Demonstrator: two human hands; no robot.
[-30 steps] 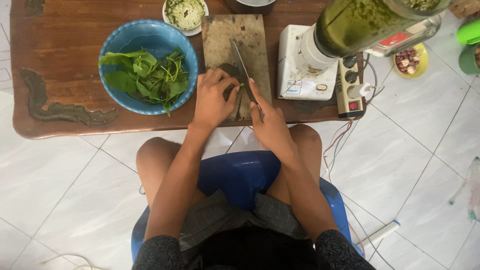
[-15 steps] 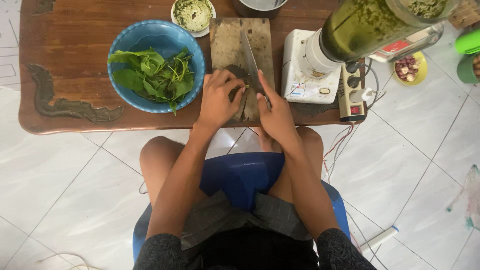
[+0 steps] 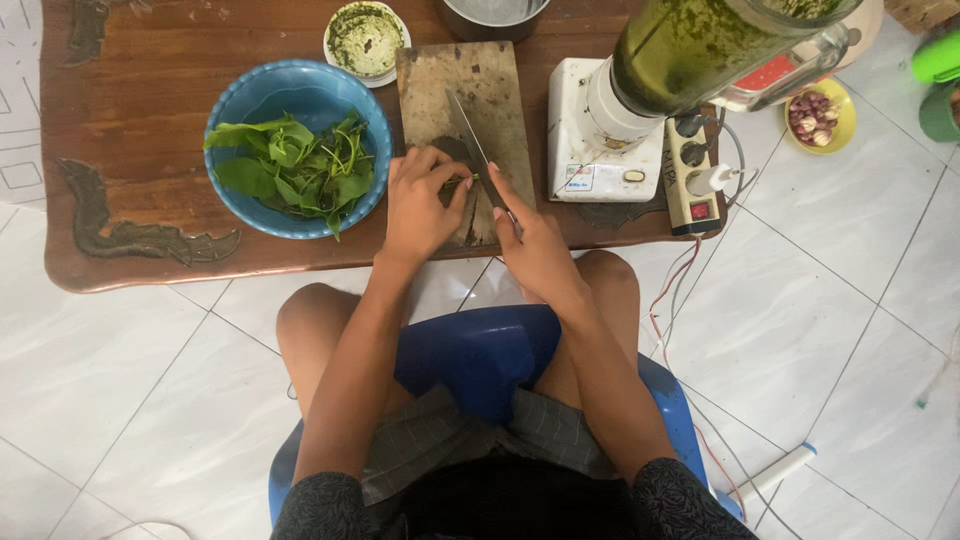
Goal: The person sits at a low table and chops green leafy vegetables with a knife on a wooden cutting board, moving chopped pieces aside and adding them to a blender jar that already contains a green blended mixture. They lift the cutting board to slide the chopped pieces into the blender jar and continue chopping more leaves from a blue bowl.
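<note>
Head view: left hand [image 3: 418, 205] pins dark greens [image 3: 455, 180] on the board [image 3: 470, 90]; right hand [image 3: 535, 245] grips the knife [image 3: 472, 150] just beside them. Best to curl those fingertips back — blade close. Bowl [image 3: 298, 150] sits left. Since earlier, the hands barely shift — the blade angles slightly.

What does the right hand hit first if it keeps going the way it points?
The right hand holds the knife pointing up the cutting board. Straight on, the tip would probably meet the dark pot beyond the board's far edge, though height is hard to judge.
</note>
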